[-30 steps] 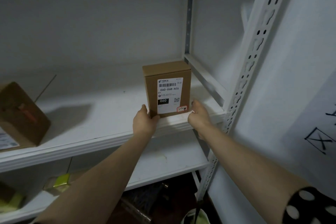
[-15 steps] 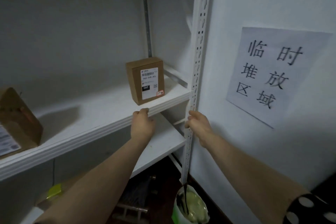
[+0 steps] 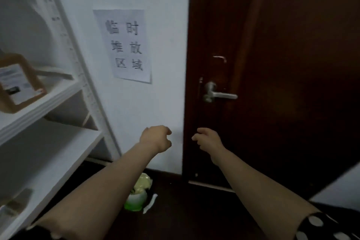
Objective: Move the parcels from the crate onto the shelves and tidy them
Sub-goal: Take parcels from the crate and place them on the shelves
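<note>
Parcel (image 3: 21, 82) number one in my view is a brown cardboard box. It stands on the upper shelf (image 3: 48, 101) to the left of the rack's slotted white post (image 3: 87, 91), close to the shelf's front edge and cut off by the left side of my view. It looks upright, though the wide lens makes it seem to lean. A white label (image 3: 15, 84) covers most of its front face. There is a small dark block low on the label, but the print is too blurred for me to read.

Below it, also left of the post, the lower shelf (image 3: 58, 152) runs out towards me.

My left hand (image 3: 155, 138) hangs in the air to the right of the post and lower than the parcel, well apart from it. Its back is turned to me, and the fingers are loosely curled around nothing. My right hand (image 3: 208, 139) hangs at the same height, farther right of the post, with its fingers also loosely bent and holding nothing. The two hands are near each other but do not touch.

Right of the post, a paper sign (image 3: 124, 45) with dark characters is stuck on the white wall. Farther right is a dark brown door (image 3: 282, 64) with a metal handle (image 3: 220, 94). On the floor near the post's foot, below my left forearm, sits a green bag (image 3: 138, 195).
</note>
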A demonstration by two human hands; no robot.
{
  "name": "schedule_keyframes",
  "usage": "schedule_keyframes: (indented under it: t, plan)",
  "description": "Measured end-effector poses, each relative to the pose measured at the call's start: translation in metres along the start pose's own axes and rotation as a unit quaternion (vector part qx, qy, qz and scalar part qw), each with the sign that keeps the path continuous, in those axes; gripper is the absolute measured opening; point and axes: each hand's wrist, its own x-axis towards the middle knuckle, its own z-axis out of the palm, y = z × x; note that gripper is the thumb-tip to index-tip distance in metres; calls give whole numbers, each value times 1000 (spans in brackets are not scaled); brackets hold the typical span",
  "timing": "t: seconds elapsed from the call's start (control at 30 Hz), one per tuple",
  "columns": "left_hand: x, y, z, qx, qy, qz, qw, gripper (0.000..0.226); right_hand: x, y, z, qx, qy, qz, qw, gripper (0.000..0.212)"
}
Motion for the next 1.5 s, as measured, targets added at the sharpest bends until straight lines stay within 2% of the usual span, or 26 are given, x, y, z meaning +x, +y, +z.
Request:
schedule_keyframes:
  t: [0.1, 0.23, 0.33, 0.47, 0.63, 0.87, 1.0, 1.1, 1.17, 1.37, 1.5]
  plan:
    - [-9, 94, 22, 74, -35, 74, 994, 48, -43, 41, -84, -9, 37, 24, 999, 54]
    - [-33, 248, 73, 88, -59, 186, 977, 47, -119, 120, -222, -27, 103, 60, 993, 53]
    - [-78, 361, 132, 76, -96, 274, 954, 44, -185, 192, -327, -36, 205, 100, 973, 49]
    - [-152, 481, 202, 122, -135, 378, 908, 40, -277, 273, -433, -14, 343, 153, 927, 39]
    - [-209, 597, 249, 139, -147, 455, 867, 39, -365, 335, -511, 28, 442, 185, 877, 34]
    - [-256, 720, 297, 93, -199, 534, 816, 37, -417, 403, -574, 72, 503, 245, 826, 36]
    - [-265, 783, 338, 54, -271, 503, 819, 40, -425, 438, -610, 83, 518, 290, 801, 38]
    - [-263, 827, 370, -4, -350, 422, 836, 32, -420, 459, -637, 104, 515, 317, 790, 39]
    - [-258, 853, 393, -35, -391, 356, 848, 35, -410, 476, -652, 111, 513, 320, 789, 36]
    - [-233, 902, 480, -16, -452, 216, 865, 82, -373, 525, -681, 144, 456, 334, 812, 47]
    - [-219, 916, 535, -21, -479, 147, 865, 122, -368, 541, -695, 167, 443, 346, 810, 51]
